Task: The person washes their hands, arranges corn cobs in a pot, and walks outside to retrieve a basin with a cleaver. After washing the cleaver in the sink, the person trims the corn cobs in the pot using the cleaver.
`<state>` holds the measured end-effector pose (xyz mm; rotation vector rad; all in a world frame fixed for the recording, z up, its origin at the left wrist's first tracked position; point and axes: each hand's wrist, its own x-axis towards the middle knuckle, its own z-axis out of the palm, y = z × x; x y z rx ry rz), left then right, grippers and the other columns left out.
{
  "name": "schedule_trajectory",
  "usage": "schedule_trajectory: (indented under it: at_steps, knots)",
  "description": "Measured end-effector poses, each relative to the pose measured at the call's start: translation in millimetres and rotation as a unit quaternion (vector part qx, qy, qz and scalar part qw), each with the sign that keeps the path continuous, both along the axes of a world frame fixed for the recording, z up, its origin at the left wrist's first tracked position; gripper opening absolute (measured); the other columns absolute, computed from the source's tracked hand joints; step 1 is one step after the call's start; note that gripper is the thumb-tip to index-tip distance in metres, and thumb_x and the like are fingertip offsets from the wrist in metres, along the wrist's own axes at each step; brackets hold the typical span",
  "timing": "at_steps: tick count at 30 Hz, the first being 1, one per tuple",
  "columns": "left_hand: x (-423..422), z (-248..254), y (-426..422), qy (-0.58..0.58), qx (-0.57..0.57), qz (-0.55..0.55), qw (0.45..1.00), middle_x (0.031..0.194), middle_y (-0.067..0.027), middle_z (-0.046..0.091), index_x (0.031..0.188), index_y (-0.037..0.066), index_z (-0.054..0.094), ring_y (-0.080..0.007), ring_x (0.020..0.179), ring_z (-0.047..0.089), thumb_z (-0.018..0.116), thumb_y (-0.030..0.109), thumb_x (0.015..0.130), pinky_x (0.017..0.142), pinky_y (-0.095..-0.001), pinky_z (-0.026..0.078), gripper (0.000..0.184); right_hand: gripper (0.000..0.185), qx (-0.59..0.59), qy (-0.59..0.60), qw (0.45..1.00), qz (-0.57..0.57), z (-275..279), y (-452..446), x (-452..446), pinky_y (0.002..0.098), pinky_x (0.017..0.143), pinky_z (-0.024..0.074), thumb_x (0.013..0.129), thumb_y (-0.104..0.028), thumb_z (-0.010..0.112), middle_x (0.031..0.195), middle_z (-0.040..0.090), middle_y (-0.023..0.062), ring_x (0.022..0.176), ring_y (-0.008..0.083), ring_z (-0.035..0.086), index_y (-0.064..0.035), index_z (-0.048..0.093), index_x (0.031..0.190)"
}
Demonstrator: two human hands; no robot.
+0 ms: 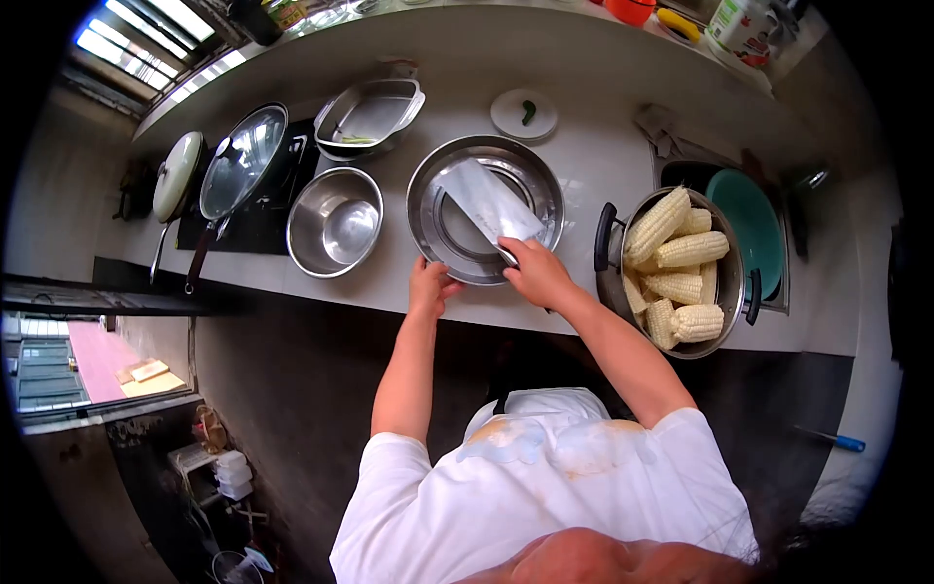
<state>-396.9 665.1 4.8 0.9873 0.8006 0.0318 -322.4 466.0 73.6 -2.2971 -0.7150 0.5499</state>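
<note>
In the head view my right hand (537, 274) is closed around the handle of a cleaver (486, 198). Its broad, shiny blade lies slantwise over a round steel basin (418, 209), pointing to the upper left. My left hand (430, 287) is at the near-left rim of that basin, thumb and fingers curled about the edge. Left of the basin sits a deeper steel bowl (336, 222). To the right, a two-handled steel pot (615, 292) holds several pale corn cobs (693, 250).
A white plate (543, 122) bears a small green piece. Glass baking dish (399, 107), lidded wok (245, 161) and white-lidded pan (179, 175) stand left. A green basin (754, 219) sits in the sink at right. The counter's front edge (384, 310) runs before me.
</note>
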Motion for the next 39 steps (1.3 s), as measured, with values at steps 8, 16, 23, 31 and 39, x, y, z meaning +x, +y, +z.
schedule_trajectory:
  at_steps: [8, 16, 23, 31, 39]
  knots:
    - [26.1, -2.9, 32.0, -0.014, -0.009, 0.015, 1.000, 0.095, -0.0105, 0.049, 0.097, 0.004, 0.044, -0.0368, 0.079, 0.059, 0.053, 0.009, 0.077, 0.063, -0.0438, 0.056, 0.022, 0.045, 0.032, -0.009, 0.999, -0.029, -46.3, 64.1, 30.8, 0.0410, 0.084, 0.0449, 0.071, -0.011, 0.057, 0.104, 0.056, 0.0204, 0.097, 0.0356, 0.055, -0.0091, 0.053, 0.117]
    - [21.2, -39.3, 47.8, 0.030, -0.072, 0.019, 0.997, 0.105, -0.0116, 0.053, 0.109, 0.002, 0.046, -0.0322, 0.097, 0.054, 0.052, 0.009, 0.081, 0.077, -0.0481, 0.052, 0.030, 0.029, 0.117, -0.208, 0.971, -0.002, -15.0, 41.6, -0.9, 0.0417, 0.082, 0.0454, 0.078, -0.018, 0.057, 0.108, 0.057, 0.0143, 0.099, 0.0321, 0.056, -0.0085, 0.059, 0.106]
    - [12.2, -47.9, 37.3, 0.035, 0.008, 0.039, 0.999, 0.103, -0.0087, 0.054, 0.108, 0.006, 0.048, -0.0276, 0.097, 0.053, 0.051, 0.008, 0.082, 0.079, -0.0451, 0.048, 0.026, 0.033, 0.256, -0.153, 0.953, -0.047, 70.7, -163.6, -25.0, 0.0366, 0.090, 0.0424, 0.075, -0.013, 0.064, 0.113, 0.056, 0.0095, 0.104, 0.0268, 0.054, -0.0090, 0.058, 0.108]
    - [-25.7, -40.3, -82.3, 0.065, 0.384, 0.118, 0.913, 0.131, -0.0174, 0.036, 0.130, -0.001, 0.031, -0.0326, 0.121, 0.035, 0.056, 0.015, 0.082, 0.103, -0.0438, 0.026, 0.056, 0.032, 0.134, -0.219, 0.963, -0.084, 79.1, -267.0, -0.3, 0.0366, 0.090, 0.0419, 0.076, -0.012, 0.063, 0.111, 0.057, 0.0119, 0.103, 0.0289, 0.053, -0.0057, 0.059, 0.107]
    - [-10.8, -55.5, -181.7, 0.148, 0.585, 0.018, 0.797, 0.132, -0.0316, 0.028, 0.134, -0.010, 0.017, -0.0436, 0.123, 0.028, 0.062, 0.019, 0.074, 0.104, -0.0466, 0.021, 0.080, 0.029, 0.170, -0.125, 0.976, -0.044, 66.5, -278.5, 4.0, 0.0354, 0.091, 0.0419, 0.077, -0.011, 0.064, 0.113, 0.056, 0.0114, 0.105, 0.0285, 0.053, -0.0050, 0.060, 0.106]
